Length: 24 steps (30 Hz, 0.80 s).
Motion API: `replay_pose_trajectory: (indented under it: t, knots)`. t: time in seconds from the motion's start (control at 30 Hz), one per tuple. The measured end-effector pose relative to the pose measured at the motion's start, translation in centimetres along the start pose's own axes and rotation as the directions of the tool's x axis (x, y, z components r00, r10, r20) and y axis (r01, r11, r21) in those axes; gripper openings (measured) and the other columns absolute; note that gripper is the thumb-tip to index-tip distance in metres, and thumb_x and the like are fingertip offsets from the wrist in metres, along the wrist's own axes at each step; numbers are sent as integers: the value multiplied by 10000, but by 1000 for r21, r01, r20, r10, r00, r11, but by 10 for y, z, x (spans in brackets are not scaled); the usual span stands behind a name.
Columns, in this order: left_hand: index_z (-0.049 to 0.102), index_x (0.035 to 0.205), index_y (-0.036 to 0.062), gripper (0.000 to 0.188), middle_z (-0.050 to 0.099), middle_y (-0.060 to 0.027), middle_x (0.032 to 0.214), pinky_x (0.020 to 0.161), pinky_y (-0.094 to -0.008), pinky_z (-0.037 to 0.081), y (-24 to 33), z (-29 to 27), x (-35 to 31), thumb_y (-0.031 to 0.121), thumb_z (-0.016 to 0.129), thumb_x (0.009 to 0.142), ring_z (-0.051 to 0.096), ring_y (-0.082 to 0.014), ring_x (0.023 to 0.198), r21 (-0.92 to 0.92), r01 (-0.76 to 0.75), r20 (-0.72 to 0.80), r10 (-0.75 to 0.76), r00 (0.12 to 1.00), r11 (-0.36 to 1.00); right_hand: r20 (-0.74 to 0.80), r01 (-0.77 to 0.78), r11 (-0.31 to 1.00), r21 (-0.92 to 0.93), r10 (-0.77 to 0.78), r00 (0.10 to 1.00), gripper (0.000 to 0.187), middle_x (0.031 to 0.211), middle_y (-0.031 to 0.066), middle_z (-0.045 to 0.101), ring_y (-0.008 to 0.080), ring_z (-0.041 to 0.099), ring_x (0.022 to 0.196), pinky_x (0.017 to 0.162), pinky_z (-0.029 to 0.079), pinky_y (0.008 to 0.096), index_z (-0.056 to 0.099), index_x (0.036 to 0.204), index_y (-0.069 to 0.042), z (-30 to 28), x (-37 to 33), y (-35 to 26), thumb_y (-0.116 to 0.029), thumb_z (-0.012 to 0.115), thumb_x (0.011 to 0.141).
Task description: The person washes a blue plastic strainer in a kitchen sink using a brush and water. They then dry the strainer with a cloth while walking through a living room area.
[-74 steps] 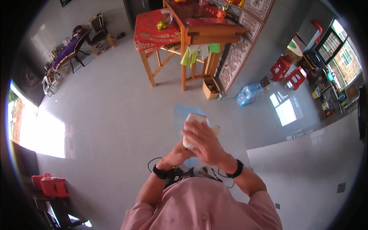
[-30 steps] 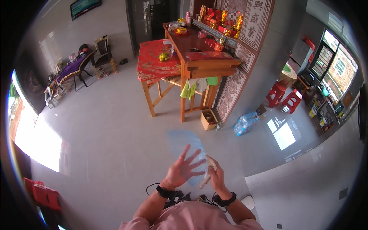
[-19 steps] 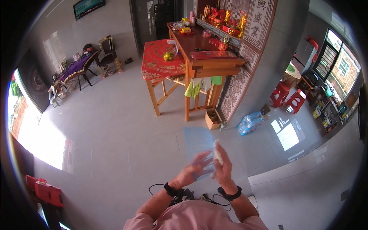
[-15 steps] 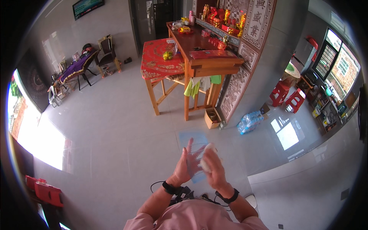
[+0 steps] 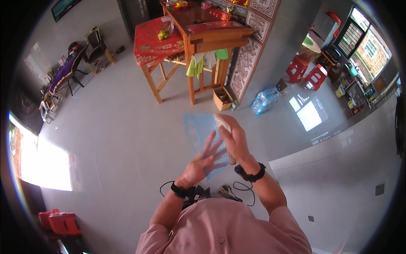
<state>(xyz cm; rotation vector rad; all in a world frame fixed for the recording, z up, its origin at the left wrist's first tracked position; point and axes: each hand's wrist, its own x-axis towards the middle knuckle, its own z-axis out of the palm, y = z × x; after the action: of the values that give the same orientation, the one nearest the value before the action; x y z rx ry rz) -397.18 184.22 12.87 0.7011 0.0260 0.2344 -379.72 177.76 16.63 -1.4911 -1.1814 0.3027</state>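
A see-through blue plastic basket (image 5: 196,127) with slatted walls is held up in front of me, above the floor. My left hand (image 5: 198,166) supports it from below, its fingers spread against the wall; some of them show through the slats. A pale cloth (image 5: 223,123) is bunched in my right hand (image 5: 237,143), which is closed around it. That hand presses the cloth to the basket's right side near the upper rim. Whether the left fingers lie inside or behind the wall is hard to tell.
Ahead stand a red-covered table (image 5: 146,40) and a wooden altar table (image 5: 220,38) with cloths hanging under it. A cardboard box (image 5: 221,101) and wrapped water bottles (image 5: 265,100) sit on the floor. Red stools (image 5: 315,77) stand right; a cable (image 5: 249,192) curls near my feet.
Both hands and the basket have moved up in the view, and the basket is tilted differently. The cloth has shifted to the upper right rim. My view has tilted downward.
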Motion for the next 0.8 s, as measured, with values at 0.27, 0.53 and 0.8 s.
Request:
replay_pose_trajectory:
  t: [0.27, 0.53, 0.8]
  knots:
    - [89, 1699, 251, 1024, 302, -164, 1681, 1240, -511, 317, 16, -9, 2, 905, 163, 914, 371, -367, 1504, -95, -81, -157, 65, 985, 992, 452, 589, 748, -307, -430, 782, 489, 1490, 163, 565, 344, 488, 1444, 1218, 313, 526, 641, 1354, -9, 23, -72, -10, -111, 625, 875]
    - [136, 1673, 63, 1085, 318, -128, 1673, 1266, -456, 267, -11, -41, -10, 870, 104, 948, 331, -298, 1541, 353, -24, -124, 72, 990, 935, 306, 445, 859, -254, -365, 879, 540, 1477, 136, 579, 363, 510, 1411, 1186, 363, 537, 629, 1350, -55, 21, -8, -27, -80, 684, 814]
    - [364, 1571, -40, 813, 471, -215, 1561, 1216, -496, 377, 19, -30, -15, 614, 306, 1092, 479, -351, 1435, -258, -102, -101, 79, 992, 961, 497, 728, 593, -343, -544, 677, 413, 1456, 107, 622, 279, 514, 1437, 1216, 345, 498, 684, 1328, -11, 31, -55, -19, -154, 583, 955]
